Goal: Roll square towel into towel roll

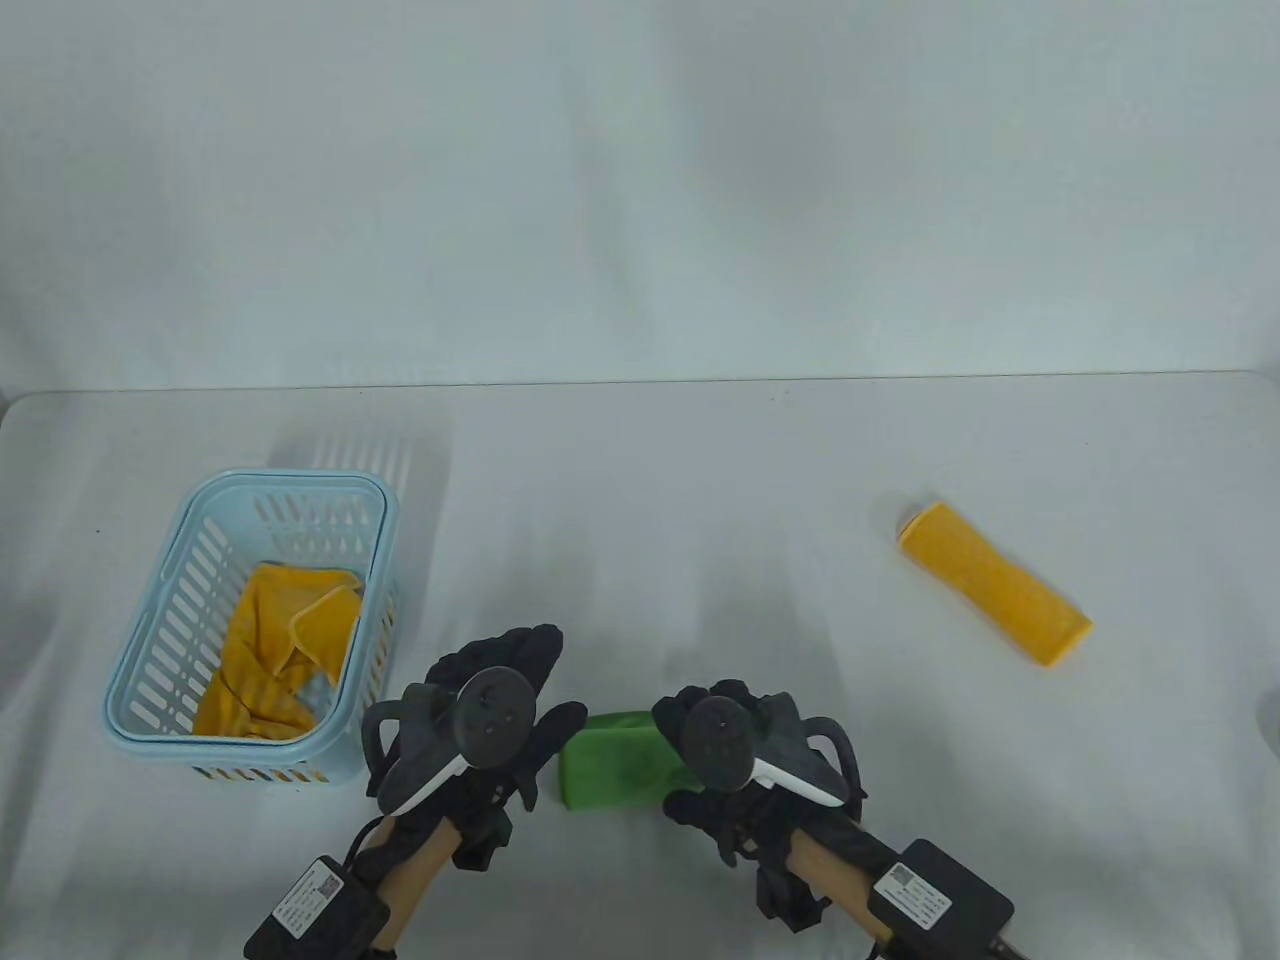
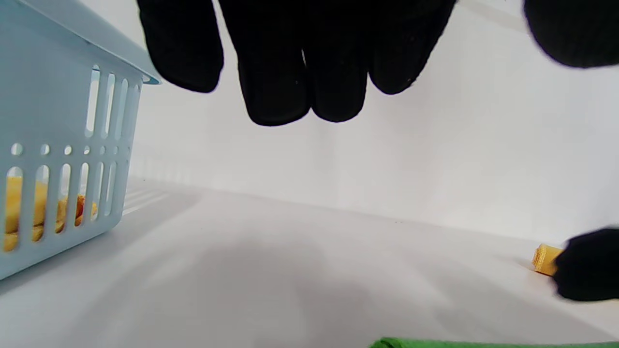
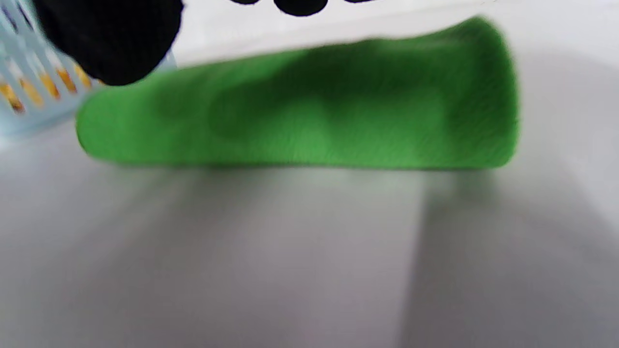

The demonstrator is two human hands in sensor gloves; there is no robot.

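A green towel (image 1: 615,760), rolled into a short roll, lies on the white table near the front edge, between my two hands. The right wrist view shows the green roll (image 3: 300,125) lying flat, blurred, with finger shadows on it. My right hand (image 1: 700,705) hovers over its right end, fingers loosely bent and not gripping it. My left hand (image 1: 530,690) is just left of the roll, with its fingers (image 2: 300,72) hanging relaxed above the table and holding nothing. Only the roll's top edge (image 2: 483,344) shows in the left wrist view.
A light blue slotted basket (image 1: 150,640) with crumpled yellow towels (image 1: 275,640) stands at the left, close to my left hand. A finished yellow towel roll (image 1: 995,583) lies at the right. The table's back edge meets a white wall.
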